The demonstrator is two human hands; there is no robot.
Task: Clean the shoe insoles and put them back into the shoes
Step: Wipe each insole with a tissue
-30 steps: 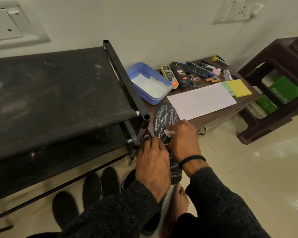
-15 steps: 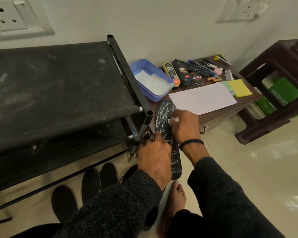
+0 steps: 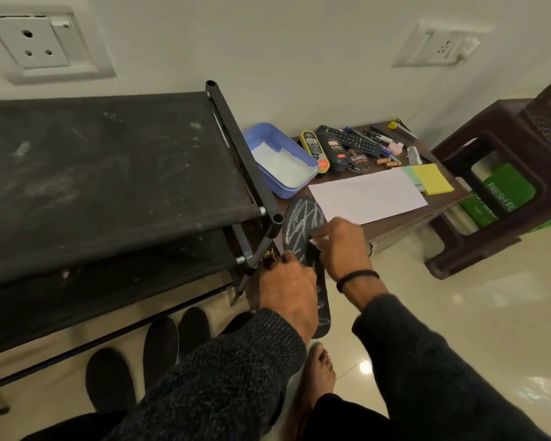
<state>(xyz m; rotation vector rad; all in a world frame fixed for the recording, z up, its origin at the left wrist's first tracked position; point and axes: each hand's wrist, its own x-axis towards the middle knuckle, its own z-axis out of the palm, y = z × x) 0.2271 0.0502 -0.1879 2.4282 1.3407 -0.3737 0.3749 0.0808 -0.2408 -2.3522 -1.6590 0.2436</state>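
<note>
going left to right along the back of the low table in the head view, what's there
blue tub → yellow polish tube → black polish bottle → round polish tin → TV remote → yellow sticky notes

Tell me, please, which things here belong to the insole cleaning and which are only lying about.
Belong to the job:
- insole, held by left hand
- white wipe, pinched in right hand
- blue tub of wipes
- three insoles on the floor

Only lying about:
- remote
- polish tin
- white paper
- yellow notes
- brown stool
</note>
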